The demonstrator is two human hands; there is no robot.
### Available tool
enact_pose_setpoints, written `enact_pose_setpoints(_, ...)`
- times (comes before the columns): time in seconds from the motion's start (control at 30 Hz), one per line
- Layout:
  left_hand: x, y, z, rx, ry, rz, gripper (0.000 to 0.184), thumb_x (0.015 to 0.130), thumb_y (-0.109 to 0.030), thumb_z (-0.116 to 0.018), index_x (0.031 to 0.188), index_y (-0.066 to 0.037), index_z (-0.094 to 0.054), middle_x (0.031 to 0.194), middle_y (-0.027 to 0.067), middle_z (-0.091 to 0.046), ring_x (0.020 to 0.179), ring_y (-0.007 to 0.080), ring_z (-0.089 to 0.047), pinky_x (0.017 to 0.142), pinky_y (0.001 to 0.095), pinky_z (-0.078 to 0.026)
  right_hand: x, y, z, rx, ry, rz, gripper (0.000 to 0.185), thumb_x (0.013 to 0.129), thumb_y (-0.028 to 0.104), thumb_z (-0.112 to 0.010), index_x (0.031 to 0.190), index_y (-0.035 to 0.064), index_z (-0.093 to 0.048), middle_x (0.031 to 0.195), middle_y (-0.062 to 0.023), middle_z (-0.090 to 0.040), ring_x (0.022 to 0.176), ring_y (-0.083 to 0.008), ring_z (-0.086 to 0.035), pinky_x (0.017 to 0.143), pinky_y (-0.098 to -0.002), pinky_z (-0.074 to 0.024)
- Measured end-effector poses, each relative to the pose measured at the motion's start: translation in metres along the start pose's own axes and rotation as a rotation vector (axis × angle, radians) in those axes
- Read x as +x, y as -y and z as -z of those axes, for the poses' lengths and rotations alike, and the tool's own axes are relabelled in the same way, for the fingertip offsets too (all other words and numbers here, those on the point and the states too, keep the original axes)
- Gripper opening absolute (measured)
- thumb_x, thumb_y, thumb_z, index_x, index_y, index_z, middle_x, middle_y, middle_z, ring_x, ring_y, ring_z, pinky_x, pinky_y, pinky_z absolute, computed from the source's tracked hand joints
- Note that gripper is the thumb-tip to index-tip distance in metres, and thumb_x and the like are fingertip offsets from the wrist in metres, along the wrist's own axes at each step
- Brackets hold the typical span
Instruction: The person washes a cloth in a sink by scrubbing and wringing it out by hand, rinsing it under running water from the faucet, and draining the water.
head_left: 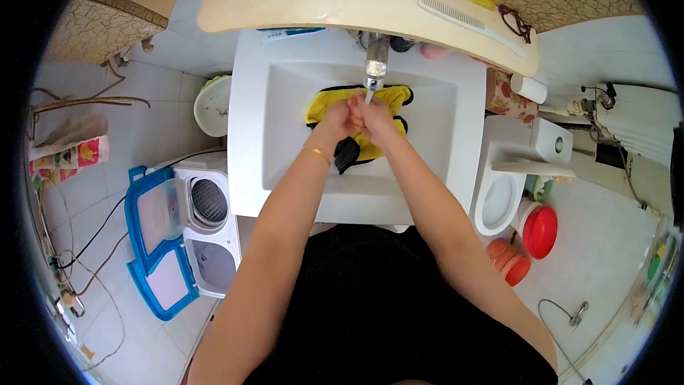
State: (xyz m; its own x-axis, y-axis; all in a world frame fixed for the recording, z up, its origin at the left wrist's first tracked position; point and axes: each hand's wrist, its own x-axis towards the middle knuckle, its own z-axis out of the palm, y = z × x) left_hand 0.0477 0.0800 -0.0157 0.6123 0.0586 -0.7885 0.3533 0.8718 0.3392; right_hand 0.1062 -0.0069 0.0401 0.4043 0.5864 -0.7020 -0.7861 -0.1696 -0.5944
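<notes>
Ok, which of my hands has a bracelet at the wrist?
Your left hand: a gold-coloured bracelet crosses its wrist, while none shows by the right hand.

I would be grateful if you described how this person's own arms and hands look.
The left hand and right hand are gloveless. No sleeve shows on the left arm or right arm. A thin, gold-coloured bracelet circles the left wrist; the right wrist shows none.
</notes>
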Motion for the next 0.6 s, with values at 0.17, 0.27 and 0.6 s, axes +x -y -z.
enact_pose_setpoints(0.17, 0.101, 0.018, 0.007, 0.807, 0.294, -0.301, 0.025, 0.091, -0.023, -0.055, 0.106, -0.006, -0.064, 0.086, 0.0075, -0.068, 0.075, 0.0212, -0.065, 0.067, 0.0345, -0.055, -0.021, -0.001, 0.050, 0.142, -0.048, 0.149, 0.013, 0.100, 0.022, -0.046, 0.105, 0.0131, -0.054, 0.074, 0.0025, -0.049, 0.059, -0.0087, -0.043, 0.049, -0.0220, -0.0332)
enact_pose_setpoints(0.27, 0.079, -0.001, -0.049, 0.734, 0.240, 0.131, 0.027, 0.082, -0.021, -0.064, 0.103, -0.006, -0.068, 0.083, 0.0080, -0.071, 0.073, 0.0229, -0.067, 0.062, 0.0359, -0.054, -0.036, 0.004, 0.055, 0.154, -0.122, 0.182, 0.013, 0.097, 0.023, -0.048, 0.103, 0.0116, -0.053, 0.077, 0.0023, -0.052, 0.068, -0.0088, -0.046, 0.060, -0.0249, -0.0365)
enact_pose_setpoints(0.6, 0.131, 0.021, -0.019, 1.818, -0.179, -1.018, 0.025, 0.091, -0.024, -0.047, 0.095, -0.006, -0.064, 0.093, 0.0182, -0.068, 0.088, 0.0360, -0.065, 0.078, 0.0424, -0.051, -0.038, -0.002, 0.028, 0.560, 0.062, -0.078, 0.049, 0.095, 0.037, -0.052, 0.122, -0.0030, -0.046, 0.106, -0.0164, -0.059, 0.101, -0.0273, -0.060, 0.096, -0.0408, -0.0472)
